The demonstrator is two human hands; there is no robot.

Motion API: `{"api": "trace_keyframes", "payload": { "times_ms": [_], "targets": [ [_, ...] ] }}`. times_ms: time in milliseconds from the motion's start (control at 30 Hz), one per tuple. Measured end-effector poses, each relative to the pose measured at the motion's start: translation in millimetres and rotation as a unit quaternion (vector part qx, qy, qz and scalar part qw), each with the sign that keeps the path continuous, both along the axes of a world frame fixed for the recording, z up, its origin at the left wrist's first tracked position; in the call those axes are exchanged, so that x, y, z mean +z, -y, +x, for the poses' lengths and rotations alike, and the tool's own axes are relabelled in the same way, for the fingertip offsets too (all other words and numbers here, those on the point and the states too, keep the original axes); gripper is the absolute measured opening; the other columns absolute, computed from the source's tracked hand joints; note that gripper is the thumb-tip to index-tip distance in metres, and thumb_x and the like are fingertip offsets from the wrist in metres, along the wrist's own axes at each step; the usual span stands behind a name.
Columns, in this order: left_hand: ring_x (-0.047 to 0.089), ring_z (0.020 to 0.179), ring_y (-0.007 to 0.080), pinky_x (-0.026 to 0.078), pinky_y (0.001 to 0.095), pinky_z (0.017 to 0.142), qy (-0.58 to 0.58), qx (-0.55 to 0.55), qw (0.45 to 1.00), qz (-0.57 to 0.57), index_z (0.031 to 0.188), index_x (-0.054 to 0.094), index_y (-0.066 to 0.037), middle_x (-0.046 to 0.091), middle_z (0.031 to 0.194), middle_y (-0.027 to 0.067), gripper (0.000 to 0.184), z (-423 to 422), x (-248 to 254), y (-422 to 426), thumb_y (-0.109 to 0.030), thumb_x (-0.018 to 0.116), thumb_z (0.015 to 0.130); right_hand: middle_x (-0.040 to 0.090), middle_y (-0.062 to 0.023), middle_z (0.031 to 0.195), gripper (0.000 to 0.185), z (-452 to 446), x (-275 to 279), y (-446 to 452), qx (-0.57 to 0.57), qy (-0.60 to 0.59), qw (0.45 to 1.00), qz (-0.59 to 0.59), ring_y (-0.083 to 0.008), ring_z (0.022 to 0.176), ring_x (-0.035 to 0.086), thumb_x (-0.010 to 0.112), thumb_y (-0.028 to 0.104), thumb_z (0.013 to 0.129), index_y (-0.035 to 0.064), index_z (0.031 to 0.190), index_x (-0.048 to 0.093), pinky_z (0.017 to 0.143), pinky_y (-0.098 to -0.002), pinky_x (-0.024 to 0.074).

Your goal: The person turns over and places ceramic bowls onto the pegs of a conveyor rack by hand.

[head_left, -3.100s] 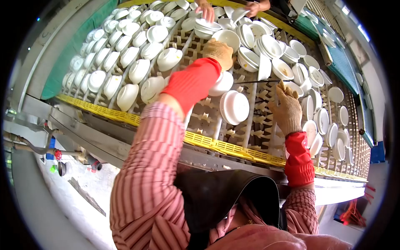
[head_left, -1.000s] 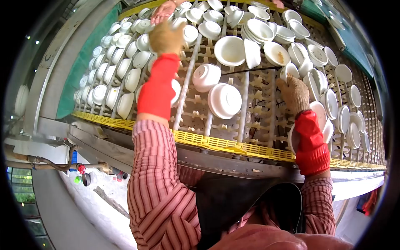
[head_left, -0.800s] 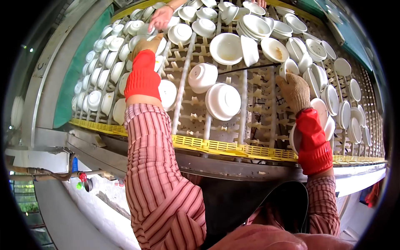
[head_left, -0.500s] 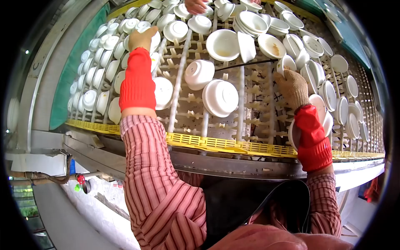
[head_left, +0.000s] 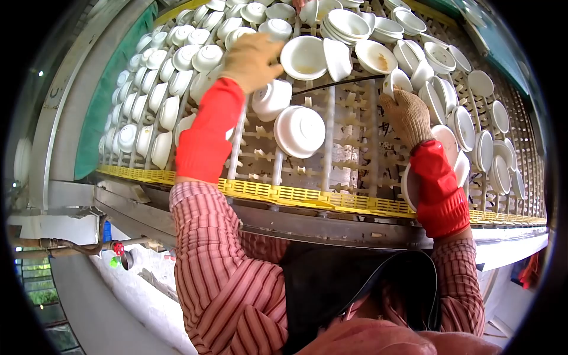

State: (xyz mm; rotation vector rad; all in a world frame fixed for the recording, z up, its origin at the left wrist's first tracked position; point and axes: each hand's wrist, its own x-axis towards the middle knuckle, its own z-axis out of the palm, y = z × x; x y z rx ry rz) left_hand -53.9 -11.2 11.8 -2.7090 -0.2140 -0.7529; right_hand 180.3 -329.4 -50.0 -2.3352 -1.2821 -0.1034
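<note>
Bowls (head_left: 300,131), two upturned, lie between the open left hand (head_left: 251,62) and right hand (head_left: 408,115), which touches another bowl (head_left: 397,80), grip unclear.

Left gloved hand (head_left: 251,62) beside upturned bowl (head_left: 272,102); right gloved hand (head_left: 408,117) against tilted bowl (head_left: 397,80)

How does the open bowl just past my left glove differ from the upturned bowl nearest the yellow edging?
The open bowl faces up with its inside showing, while the upturned bowl shows its base. The open bowl has a yellowish-brown patch inside; the upturned bowl's inside is hidden. The upturned bowl sits closer to the yellow edging, the open bowl farther across. Both are white and round.
</note>
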Motion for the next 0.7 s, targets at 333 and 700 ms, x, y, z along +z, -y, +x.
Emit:
{"api": "trace_keyframes", "payload": {
  "times_ms": [333, 700],
  "targets": [
    [0.065, 0.101, 0.0292, 0.054, 0.0413, 0.093, -0.034, -0.111, 0.993, -0.012, 0.081, 0.075, -0.006, 0.07, 0.094, 0.0075, 0.012, 30, 9, 34, -0.016, 0.077, 0.074, 0.073, -0.0291, 0.098, 0.048, 2, -3, 0, 0.011, -0.014, 1.0, 0.015, -0.0498, 0.099, 0.071, 0.064, 0.046, 0.103, -0.0008, 0.097, 0.074, 0.091, -0.0575, 0.0549],
    [0.071, 0.097, 0.034, 0.058, 0.0443, 0.088, -0.117, 0.02, 0.974, -0.192, 0.094, 0.082, -0.008, 0.079, 0.099, 0.0138, 0.027, 61, 2, 60, -0.034, 0.074, 0.092, 0.072, -0.0289, 0.093, 0.047, -5, 4, 7, 0.025, -0.051, 0.997, 0.044, -0.0507, 0.095, 0.07, 0.064, 0.046, 0.102, 0.0009, 0.097, 0.076, 0.087, -0.0573, 0.055]
  ]
}}
